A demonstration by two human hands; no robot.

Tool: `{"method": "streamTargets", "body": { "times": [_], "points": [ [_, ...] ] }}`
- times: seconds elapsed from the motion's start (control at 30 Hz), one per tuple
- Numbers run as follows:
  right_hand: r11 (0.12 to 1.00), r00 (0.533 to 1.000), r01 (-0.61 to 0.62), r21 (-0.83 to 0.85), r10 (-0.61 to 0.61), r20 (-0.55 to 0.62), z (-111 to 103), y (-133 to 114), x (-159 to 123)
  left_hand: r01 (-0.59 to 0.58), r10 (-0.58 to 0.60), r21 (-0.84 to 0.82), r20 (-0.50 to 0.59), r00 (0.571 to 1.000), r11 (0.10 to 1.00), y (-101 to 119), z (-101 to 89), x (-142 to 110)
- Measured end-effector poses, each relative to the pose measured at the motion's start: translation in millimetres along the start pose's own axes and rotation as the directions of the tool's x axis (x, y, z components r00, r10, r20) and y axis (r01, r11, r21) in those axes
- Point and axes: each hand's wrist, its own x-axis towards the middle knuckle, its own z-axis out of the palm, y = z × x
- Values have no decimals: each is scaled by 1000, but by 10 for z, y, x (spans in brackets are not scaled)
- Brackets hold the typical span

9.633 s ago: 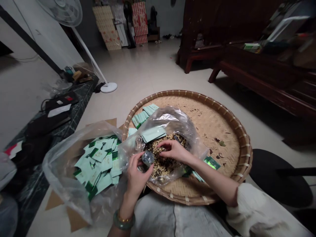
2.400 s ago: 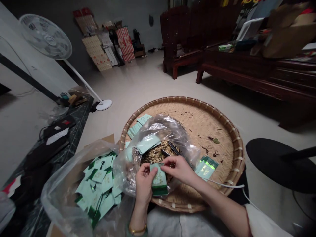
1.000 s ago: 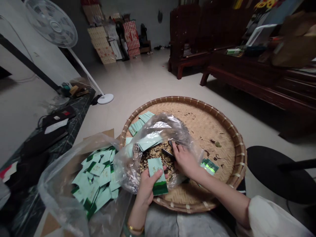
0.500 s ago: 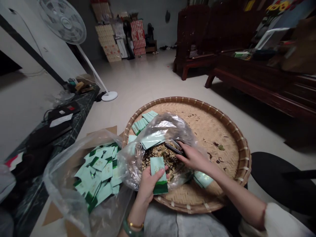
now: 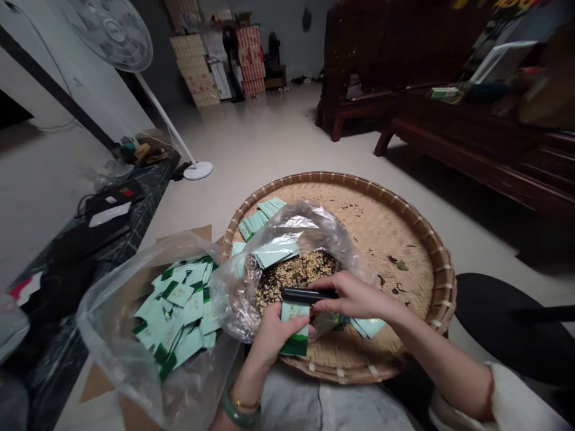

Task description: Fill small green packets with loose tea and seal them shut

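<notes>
A light green sachet (image 5: 295, 338) with a dark green lower band stands upright in my left hand (image 5: 275, 332), thumb across its front. My right hand (image 5: 350, 294) grips a slim black handheld bag sealer (image 5: 299, 294), which lies level across the sachet's top edge. Just beyond them, a clear plastic bag (image 5: 309, 218) holds a loose mix of pale grains and dark dried bits (image 5: 294, 272). More flat sachets (image 5: 275, 254) rest at the bag's far side, partly under its film. Another few sachets (image 5: 368, 326) lie by my right wrist.
The bag sits in a round woven bamboo tray (image 5: 386, 206) with a raised rim. At left, a plastic-lined carton (image 5: 108, 317) holds a heap of green sachets (image 5: 179, 311). A white fan (image 5: 197, 170) stands beyond; a black round stool (image 5: 507, 323) is at right.
The sealer has moved down and left from over the grain mix onto the sachet's top edge, and its parted jaws have come together. My left hand has barely moved.
</notes>
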Motion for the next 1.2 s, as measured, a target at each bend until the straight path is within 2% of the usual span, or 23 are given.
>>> {"method": "streamTargets", "body": {
  "times": [0.27, 0.33, 0.43, 0.6, 0.73, 0.87, 0.93, 1.07, 1.2],
  "points": [
    [998, 979, -70, 10, 70, -191, 46, 150, 33, 23, -23, 16, 9, 1000, 1000, -4, -88, -15],
    [995, 975, -87, 49, 95, -200, 60, 189, 46, 16, -17, 8, 18, 1000, 1000, -18, -108, -15],
    [972, 975, -137, 193, 167, -150, 80, 238, 70, 9, -10, 20, 33, 999, 1000, -20, -150, -17],
    [835, 966, -193, 515, 254, -51, 100, 276, 93, -3, 2, 38, 27, 1000, 999, 28, -249, -10],
    [712, 971, -206, 671, 236, 48, 103, 313, 87, -6, 4, 56, 45, 999, 998, 54, -304, 3],
    [632, 975, -157, 759, 224, 15, 91, 384, 64, -9, 7, 59, 38, 999, 998, 57, -328, 2],
    [648, 967, -135, 750, 250, -43, 93, 403, 53, -17, 16, 59, 23, 1000, 998, 57, -335, 0],
    [773, 938, -180, 608, 321, -130, 150, 379, 79, -18, 16, 94, 19, 1000, 995, 52, -329, 11],
    [870, 927, -152, 468, 290, -237, 214, 351, 154, -33, 26, 141, 51, 998, 989, 63, -293, 25]
  ]
}}
